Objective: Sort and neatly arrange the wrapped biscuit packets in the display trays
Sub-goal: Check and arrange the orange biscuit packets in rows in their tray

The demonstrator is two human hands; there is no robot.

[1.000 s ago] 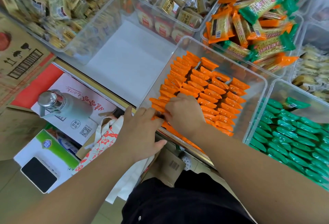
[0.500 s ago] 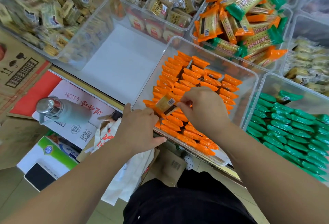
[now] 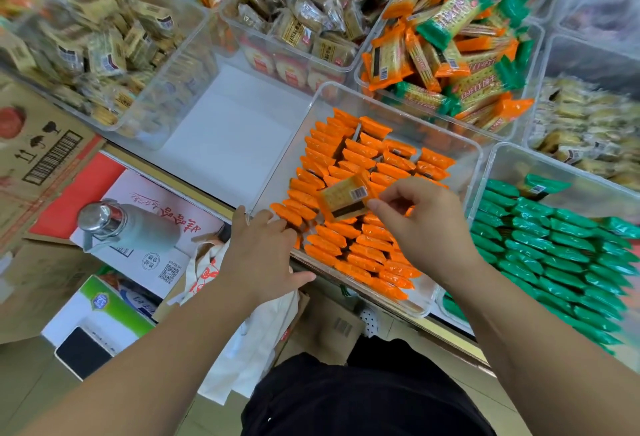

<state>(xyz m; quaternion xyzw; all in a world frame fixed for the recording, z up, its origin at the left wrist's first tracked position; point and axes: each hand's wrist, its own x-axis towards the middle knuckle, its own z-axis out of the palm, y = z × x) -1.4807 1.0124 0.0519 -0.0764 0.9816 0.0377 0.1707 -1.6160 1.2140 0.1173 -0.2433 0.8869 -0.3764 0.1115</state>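
Note:
A clear tray (image 3: 398, 113) in front of me holds several orange-wrapped biscuit packets (image 3: 360, 248) standing on edge in rows. My right hand (image 3: 426, 224) pinches one orange packet (image 3: 344, 198) by its end and holds it flat above the rows, barcode side up. My left hand (image 3: 259, 252) rests on the tray's near left corner, fingers lying over the rim against the nearest packets. To the right, a second clear tray (image 3: 554, 169) holds rows of green packets (image 3: 554, 248).
Behind stand a tray of mixed orange and green packets (image 3: 446, 55), a tray of beige packets (image 3: 104, 44) at the left and a tray of brown ones (image 3: 304, 20). A steel-capped bottle (image 3: 128, 224), cardboard boxes (image 3: 45, 145) and a cloth bag (image 3: 249, 331) lie below the shelf edge.
My right hand has pulled one orange packet out of the rows and lifted it higher and to the right. My left hand has stayed on the tray's near corner.

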